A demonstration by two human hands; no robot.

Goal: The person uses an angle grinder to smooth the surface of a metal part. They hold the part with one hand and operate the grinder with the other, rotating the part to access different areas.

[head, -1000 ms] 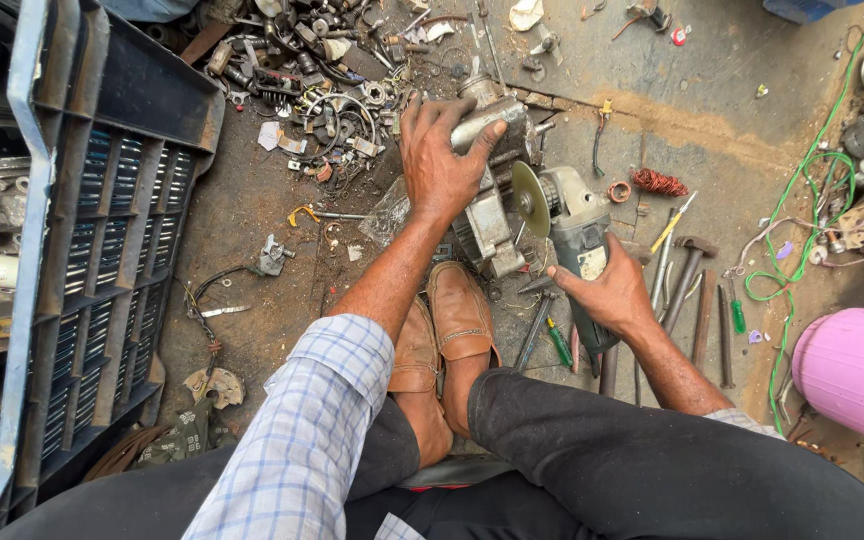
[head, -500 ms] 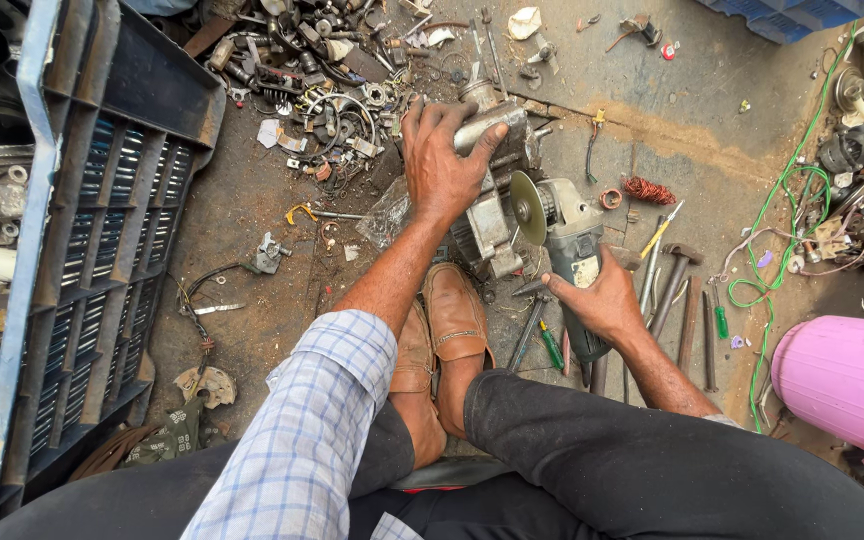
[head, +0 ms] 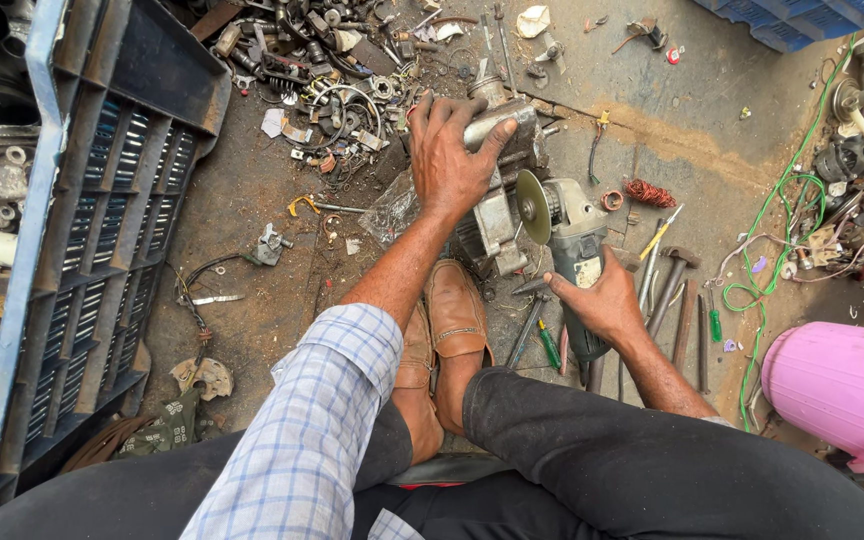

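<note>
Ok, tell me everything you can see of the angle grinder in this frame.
The angle grinder is a handheld power tool with a grey-green body, worn and dusty, and a round metal disc at its head. It lies roughly level, just above the ground, head pointing away from the person. The right hand wraps its body from behind. The disc stands on edge against the grey metal machine part that the left hand presses down on. Hammers and screwdrivers lie just right of it. Its cord is not visible.
</note>
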